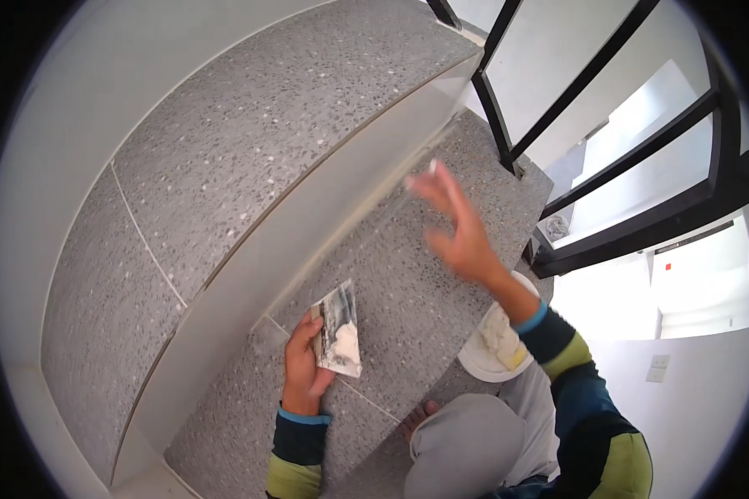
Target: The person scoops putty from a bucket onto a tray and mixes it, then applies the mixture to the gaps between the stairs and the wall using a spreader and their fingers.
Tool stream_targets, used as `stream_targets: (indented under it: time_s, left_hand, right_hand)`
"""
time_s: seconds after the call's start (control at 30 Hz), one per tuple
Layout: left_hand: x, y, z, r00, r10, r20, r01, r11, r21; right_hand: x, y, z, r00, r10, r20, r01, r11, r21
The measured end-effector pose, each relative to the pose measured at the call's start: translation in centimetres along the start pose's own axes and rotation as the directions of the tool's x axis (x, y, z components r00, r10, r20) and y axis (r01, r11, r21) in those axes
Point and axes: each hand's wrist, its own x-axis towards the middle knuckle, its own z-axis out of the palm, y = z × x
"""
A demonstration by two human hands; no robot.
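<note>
1. Grasping a flat scraper [331, 312] by its brown edge: left hand [302, 358], thumb pressed on the near face.
2. White paste [346, 343], one lump, sits on the scraper's lower part; smears mark the rest.
3. Scraper position: above the lower step [383, 399], in the lower middle of the view.
4. Right hand [462, 229], blurred, grip released, fingers spread; it hangs over the same step, near the pale riser [308, 220]. One fingertip shows white.
5. Round white container [472, 367], partly behind the right forearm, beside the step's edge; it holds off-white paste [498, 337] and something yellow [518, 358].
6. Upper step [250, 125], speckled grey, lies beyond the riser.
7. Black railing [587, 81] stands at upper right.
</note>
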Motion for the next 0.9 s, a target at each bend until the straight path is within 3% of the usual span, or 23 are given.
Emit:
stream_targets:
  time_s: [0.07, 0.1, 0.13, 0.2, 0.27, 0.3, 0.37, 0.4, 0.47, 0.5, 0.57, 0.67, 0.9]
  left_hand:
    - [-0.4, -0.4, 0.2, 0.999, -0.027, 0.021, 0.028, 0.999, -0.034]
    - [-0.4, -0.7, -0.2, 0.993, -0.085, 0.081, 0.09, 0.994, -0.065]
    - [-0.7, -0.6, 0.5, 0.98, -0.137, 0.142, 0.15, 0.985, -0.09]
    - [-1.5, -1.0, 2.5, 0.992, -0.112, 0.052, 0.117, 0.989, -0.093]
    - [-2.3, -0.9, 3.2, 0.998, -0.066, 0.017, 0.067, 0.996, -0.065]
    - [-2.2, -0.7, 2.7, 0.997, -0.074, 0.013, 0.075, 0.996, -0.05]
    - [-2.1, 0.0, 3.0, 0.999, -0.032, 0.025, 0.033, 0.999, -0.021]
    - [-2.3, 0.2, 2.9, 0.999, 0.002, 0.052, -0.003, 1.0, 0.019]
    - [-2.3, -0.1, 2.6, 0.999, 0.017, 0.05, -0.019, 0.998, 0.053]
    - [-2.4, -0.3, 2.6, 0.995, 0.012, 0.098, -0.021, 0.995, 0.098]
    - [-2.9, -0.1, 2.8, 0.991, 0.036, 0.129, -0.05, 0.993, 0.11]
    - [-3.3, 0.8, 3.1, 0.983, 0.065, 0.169, -0.086, 0.99, 0.116]
    - [-3.8, 0.7, 3.4, 0.985, 0.039, 0.171, -0.078, 0.97, 0.23]
  right_hand:
    - [-3.1, -4.2, 1.1, 0.98, -0.097, 0.173, 0.089, 0.995, 0.055]
    - [-4.2, -5.6, 1.5, 0.981, -0.098, 0.168, 0.09, 0.994, 0.057]
    - [-5.0, -6.7, 1.7, 0.95, -0.193, 0.246, 0.186, 0.981, 0.052]
    - [-5.9, -7.3, 1.9, 0.901, -0.291, 0.32, 0.289, 0.956, 0.056]
    - [-7.1, -6.6, 1.9, 0.834, -0.37, 0.409, 0.439, 0.894, -0.087]
    - [-7.5, -6.8, 1.3, 0.831, -0.369, 0.416, 0.434, 0.898, -0.072]
    - [-7.6, -7.2, 0.1, 0.834, -0.288, 0.471, 0.441, 0.861, -0.253]
    - [-7.6, -8.0, 0.2, 0.822, -0.293, 0.488, 0.438, 0.873, -0.214]
    - [-7.1, -9.5, 0.6, 0.883, -0.328, 0.335, 0.412, 0.883, -0.223]
    - [-7.3, -9.8, 1.0, 0.877, -0.332, 0.348, 0.416, 0.887, -0.203]
    - [-7.4, -10.1, 1.2, 0.856, -0.259, 0.448, 0.432, 0.834, -0.344]
    - [-7.3, -9.4, -0.1, 0.841, -0.37, 0.395, 0.515, 0.773, -0.372]
    - [-6.7, -11.9, 1.0, 0.908, -0.215, 0.361, 0.298, 0.934, -0.194]
